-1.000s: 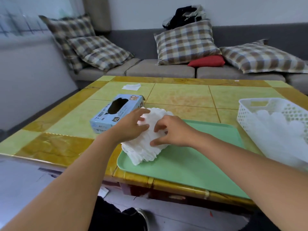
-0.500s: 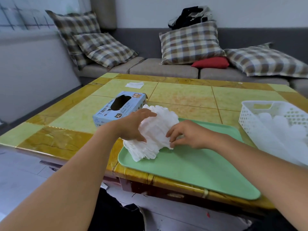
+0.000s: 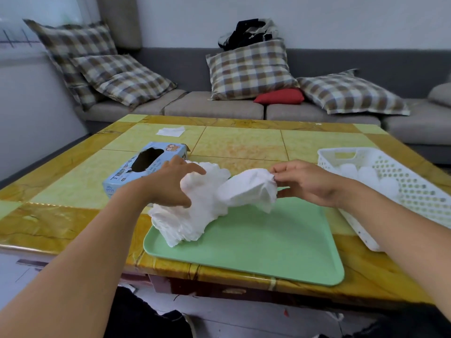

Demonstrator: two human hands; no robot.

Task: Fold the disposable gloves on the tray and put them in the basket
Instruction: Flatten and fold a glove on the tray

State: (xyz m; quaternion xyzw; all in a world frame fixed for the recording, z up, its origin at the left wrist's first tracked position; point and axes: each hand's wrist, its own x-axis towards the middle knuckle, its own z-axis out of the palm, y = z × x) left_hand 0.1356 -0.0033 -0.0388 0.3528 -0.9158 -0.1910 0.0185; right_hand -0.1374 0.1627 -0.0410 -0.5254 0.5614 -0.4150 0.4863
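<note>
Two bare hands separate one white disposable glove from a stack on a green tray.

The tray is the landmark, lying on a yellow tiled desk. The glove stack sits on the tray's far-left corner, overhanging its edge, long axis running from near-left to far-right; how many gloves it holds cannot be counted. The left hand rests on the stack, its grip spread with fingers loosely curved over the top. The right hand, above the tray's far edge, pinches one glove by its right end; that glove stretches leftward to the stack. Right of the tray, one white basket is cut off by the frame, holding rounded white shapes too blurred to count. Left of the tray lies one blue glove box.
</note>
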